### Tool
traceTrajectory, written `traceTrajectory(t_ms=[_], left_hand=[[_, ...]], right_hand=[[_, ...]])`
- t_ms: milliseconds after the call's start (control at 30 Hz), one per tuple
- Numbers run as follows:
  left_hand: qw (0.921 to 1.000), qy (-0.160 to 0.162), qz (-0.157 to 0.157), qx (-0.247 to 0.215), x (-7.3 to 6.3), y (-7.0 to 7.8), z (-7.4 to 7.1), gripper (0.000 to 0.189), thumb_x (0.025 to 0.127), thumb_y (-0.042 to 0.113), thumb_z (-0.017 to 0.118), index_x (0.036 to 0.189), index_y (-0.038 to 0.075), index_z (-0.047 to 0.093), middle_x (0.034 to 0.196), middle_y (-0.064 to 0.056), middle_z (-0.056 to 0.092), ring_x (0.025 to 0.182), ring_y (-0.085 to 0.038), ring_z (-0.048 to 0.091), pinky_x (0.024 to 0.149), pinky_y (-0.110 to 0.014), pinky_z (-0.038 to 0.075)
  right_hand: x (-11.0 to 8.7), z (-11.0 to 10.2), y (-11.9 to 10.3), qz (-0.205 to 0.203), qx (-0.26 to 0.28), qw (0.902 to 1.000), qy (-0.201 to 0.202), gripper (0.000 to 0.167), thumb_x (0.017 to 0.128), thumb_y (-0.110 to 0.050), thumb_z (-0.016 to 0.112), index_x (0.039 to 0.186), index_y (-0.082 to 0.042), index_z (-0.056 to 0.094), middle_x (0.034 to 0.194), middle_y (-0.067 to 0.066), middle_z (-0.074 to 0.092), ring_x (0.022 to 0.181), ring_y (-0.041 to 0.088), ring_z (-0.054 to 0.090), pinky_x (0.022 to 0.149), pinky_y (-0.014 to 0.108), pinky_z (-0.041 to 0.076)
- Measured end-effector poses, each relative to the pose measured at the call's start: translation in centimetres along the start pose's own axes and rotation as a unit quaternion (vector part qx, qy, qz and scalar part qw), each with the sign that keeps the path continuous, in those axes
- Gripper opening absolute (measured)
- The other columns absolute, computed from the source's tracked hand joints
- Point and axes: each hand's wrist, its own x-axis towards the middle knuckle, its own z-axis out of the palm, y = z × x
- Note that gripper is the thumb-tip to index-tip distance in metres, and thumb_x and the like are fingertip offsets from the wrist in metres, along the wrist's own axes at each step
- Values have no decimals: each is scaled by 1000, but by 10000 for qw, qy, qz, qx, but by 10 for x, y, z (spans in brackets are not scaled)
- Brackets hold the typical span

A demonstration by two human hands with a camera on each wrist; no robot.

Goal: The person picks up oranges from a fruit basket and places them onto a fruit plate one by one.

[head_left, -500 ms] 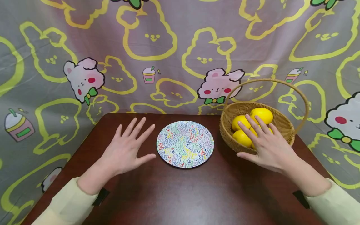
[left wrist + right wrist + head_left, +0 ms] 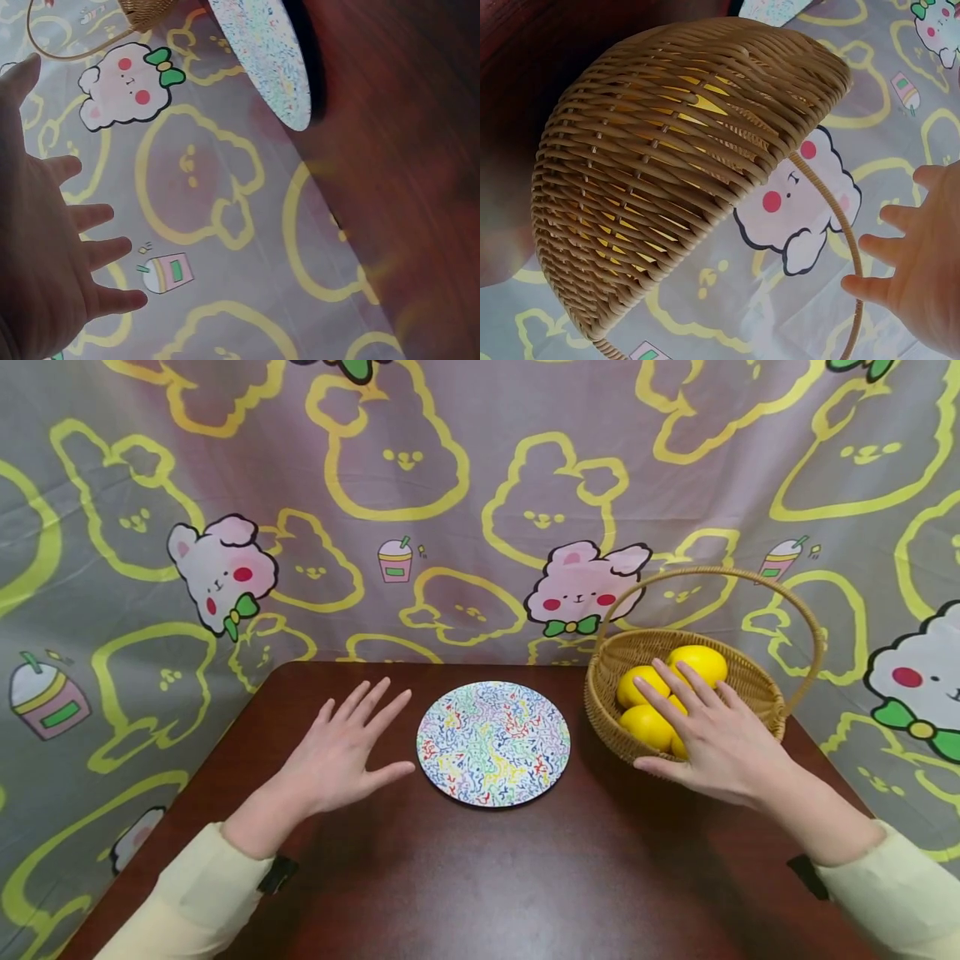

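Observation:
My left hand [image 2: 337, 754] hovers with fingers spread, left of a round plate or board [image 2: 493, 743] with a colourful squiggle pattern. Nothing is in it, as the left wrist view of the hand [image 2: 41, 247] also shows. On the right, my right hand [image 2: 723, 747] hangs spread in front of a wicker basket [image 2: 611, 727] with a tall arched handle. Several yellow lemons [image 2: 647, 727] lie in the basket, partly hidden behind the right fingers. In the right wrist view the basket's woven side [image 2: 652, 150] fills the middle, and the hand [image 2: 922, 262] appears apart from it.
A dark brown wooden table [image 2: 480, 877] carries the plate and basket. Behind and at both sides hangs a grey curtain [image 2: 465, 435] printed with yellow outlines and rabbit faces. The basket's handle [image 2: 813, 635] rises well above its rim.
Both hands have shifted only slightly; the left wrist has moved a little to the right and up. The plate, basket and lemons stay where they were.

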Motion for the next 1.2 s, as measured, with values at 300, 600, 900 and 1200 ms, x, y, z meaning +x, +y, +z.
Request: traceTrajectory(t_ms=[300, 600, 900, 1200], left_hand=[[9989, -45, -140, -441, 1, -6, 14, 92, 84, 68, 57, 156, 24, 21, 159, -11, 20, 143, -37, 19, 106, -67, 21], [9945, -274, -307, -961, 5, -14, 28, 89, 86, 65, 58, 156, 26, 19, 159, -12, 20, 143, -37, 20, 107, -66, 20], [9855, -301, -315, -1641, 11, -21, 47, 83, 88, 53, 64, 155, 23, 24, 157, -13, 24, 140, -36, 28, 106, -62, 27], [9645, -664, -636, -2476, 18, -29, 68, 83, 88, 66, 55, 154, 27, 25, 157, -11, 26, 140, -34, 28, 104, -63, 30]], right_hand=[[3, -1, 3, 50, 174, 9997, -150, 94, 81, -63, 64, 154, -17, 27, 160, 13, 16, 142, 37, 21, 102, 66, 26], [5, 1, 13, -21, 249, 9997, -6, 91, 81, -60, 67, 152, -14, 33, 158, 14, 22, 140, 37, 25, 100, 65, 29], [7, -2, 16, 133, 359, 9990, -222, 91, 83, -60, 65, 154, -17, 27, 158, 14, 23, 140, 38, 24, 103, 65, 25], [7, 0, 20, 115, 398, 9987, -287, 91, 84, -60, 64, 155, -18, 26, 157, 14, 24, 140, 36, 25, 104, 63, 26]])
